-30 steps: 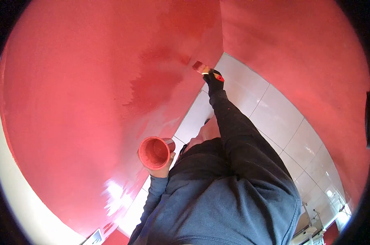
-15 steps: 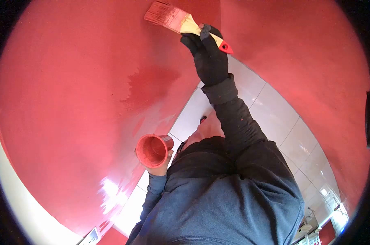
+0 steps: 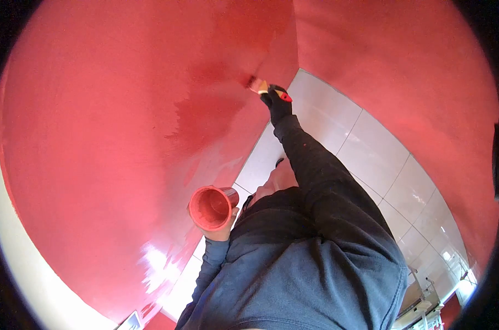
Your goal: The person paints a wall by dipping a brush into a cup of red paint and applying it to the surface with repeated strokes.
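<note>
My right hand (image 3: 279, 104), in a dark glove, is closed round the handle of a paintbrush (image 3: 263, 87). The brush's red-coated bristles touch the red wall (image 3: 112, 110) on the left, near the corner. Darker, wet-looking red paint (image 3: 205, 113) lies on the wall beside and below the bristles. Low and left of my body, my left hand (image 3: 221, 233) is wrapped round a red cup (image 3: 212, 208). Its open mouth faces up toward me, with red paint coating the inside. Some fingers of that hand are hidden behind the cup.
Pale tiles (image 3: 321, 110) cover the floor between the left wall and a second red wall (image 3: 392, 71) on the right. White patches (image 3: 158, 269) show low on the left wall. A metal frame-like object (image 3: 425, 308) stands at lower right.
My right hand has moved away from me and down, bringing the brush from up near the camera onto the wall. The cup has shifted only slightly right in view.
</note>
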Available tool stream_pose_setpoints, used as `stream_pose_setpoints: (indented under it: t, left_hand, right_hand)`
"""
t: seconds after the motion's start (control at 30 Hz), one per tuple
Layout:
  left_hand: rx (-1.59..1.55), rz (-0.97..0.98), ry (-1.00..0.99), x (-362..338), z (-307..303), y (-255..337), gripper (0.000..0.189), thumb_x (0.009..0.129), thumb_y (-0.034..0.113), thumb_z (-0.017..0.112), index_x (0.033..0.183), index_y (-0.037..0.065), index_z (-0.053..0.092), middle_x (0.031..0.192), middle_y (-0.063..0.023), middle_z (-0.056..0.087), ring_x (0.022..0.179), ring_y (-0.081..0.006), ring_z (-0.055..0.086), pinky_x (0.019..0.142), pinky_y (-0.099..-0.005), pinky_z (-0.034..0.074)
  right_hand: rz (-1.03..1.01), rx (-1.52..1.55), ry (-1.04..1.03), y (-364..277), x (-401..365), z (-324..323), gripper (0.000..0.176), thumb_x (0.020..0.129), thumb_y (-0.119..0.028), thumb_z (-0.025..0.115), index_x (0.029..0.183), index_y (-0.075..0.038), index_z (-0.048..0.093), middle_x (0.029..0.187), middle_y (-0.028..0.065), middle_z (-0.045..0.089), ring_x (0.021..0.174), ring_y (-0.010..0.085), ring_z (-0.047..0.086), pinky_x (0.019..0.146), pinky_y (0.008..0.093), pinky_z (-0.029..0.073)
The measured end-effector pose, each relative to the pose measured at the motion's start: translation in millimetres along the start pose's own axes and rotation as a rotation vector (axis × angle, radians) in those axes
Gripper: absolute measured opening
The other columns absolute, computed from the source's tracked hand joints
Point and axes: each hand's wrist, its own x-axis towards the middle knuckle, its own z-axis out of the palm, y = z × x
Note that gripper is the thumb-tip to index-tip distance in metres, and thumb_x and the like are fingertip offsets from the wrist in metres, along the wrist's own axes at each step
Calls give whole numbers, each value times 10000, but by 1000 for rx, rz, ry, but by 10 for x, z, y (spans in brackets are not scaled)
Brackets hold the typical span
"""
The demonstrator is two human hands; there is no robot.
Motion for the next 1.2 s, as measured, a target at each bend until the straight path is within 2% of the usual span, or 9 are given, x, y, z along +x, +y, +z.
stream_pose_setpoints:
  t: [0.33, 0.6, 0.77, 0.8, 0.9, 0.97, 1.03, 1.1, 1.2]
  left_hand:
    - [-34, 20, -14, -82, -61, 1, 956, 511, 285, 871, 1247, 49, 308, 1190, -118, 466, 1076, -247, 491, 919, -385, 401]
    - [-178, 17, -31, -167, -165, -190, 927, 514, 263, 870, 1229, 46, 322, 1169, -111, 478, 1065, -235, 501, 892, -382, 422]
    - [-202, 11, -105, -177, -262, -285, 872, 530, 205, 861, 1207, 47, 335, 1160, -107, 488, 1061, -222, 504, 890, -372, 427]
    - [-213, 36, -115, -158, -259, -367, 862, 530, 199, 860, 1207, 50, 348, 1169, -104, 491, 1072, -218, 502, 897, -372, 426]
    - [-280, 55, -106, -148, -235, -230, 849, 529, 198, 861, 1203, 51, 366, 1169, -102, 493, 1074, -218, 502, 900, -371, 426]
    - [-374, 91, -151, -147, -218, -222, 629, 616, 82, 807, 1145, 46, 468, 1022, -58, 586, 943, -173, 570, 838, -330, 471]
    - [-386, 17, -172, -152, -217, -419, 729, 572, 139, 836, 1168, 49, 428, 1093, -78, 542, 1003, -195, 539, 868, -350, 450]
    - [-383, -68, -168, -181, -212, -427, 831, 516, 211, 873, 1182, 49, 402, 1153, -96, 502, 1060, -218, 508, 895, -366, 432]
    - [-403, -31, -168, -180, -208, -380, 837, 505, 222, 881, 1175, 42, 412, 1147, -96, 503, 1061, -218, 508, 891, -363, 434]
  right_hand:
    - [-141, 79, -20, -680, -131, 514, 225, 891, -164, 554, 1049, -13, 499, 952, 104, 569, 852, 209, 592, 777, 342, 521]
    - [-379, 337, -482, -1824, -849, 1838, 231, 899, -210, 548, 1036, -27, 513, 966, 98, 574, 845, 206, 590, 802, 327, 498]
    - [-29, 351, -190, -516, -13, 800, 197, 896, -242, 535, 963, -58, 565, 927, 65, 579, 871, 179, 556, 815, 319, 472]
    - [-275, -234, -119, -411, -181, 577, 201, 886, -235, 539, 991, -66, 567, 876, 49, 571, 851, 162, 533, 772, 315, 458]
    - [-162, -413, -34, 364, 272, -817, 275, 901, -331, 481, 1003, -88, 560, 858, 57, 559, 814, 140, 508, 682, 293, 414]
    - [265, 192, 85, 49, -196, -1063, 310, 910, -394, 450, 936, -104, 555, 824, 51, 549, 778, 140, 501, 685, 277, 411]
    - [-148, -1191, 314, -386, -1075, -965, 310, 914, -409, 439, 882, -120, 544, 793, 41, 523, 728, 147, 476, 694, 292, 407]
    - [165, -260, 296, -427, -1115, -1716, 316, 909, -426, 435, 900, -125, 530, 808, 39, 521, 740, 162, 478, 718, 316, 404]
    - [118, -1685, 371, -920, -1925, -2075, 371, 854, -494, 461, 937, -138, 525, 842, 66, 554, 789, 173, 527, 716, 342, 410]
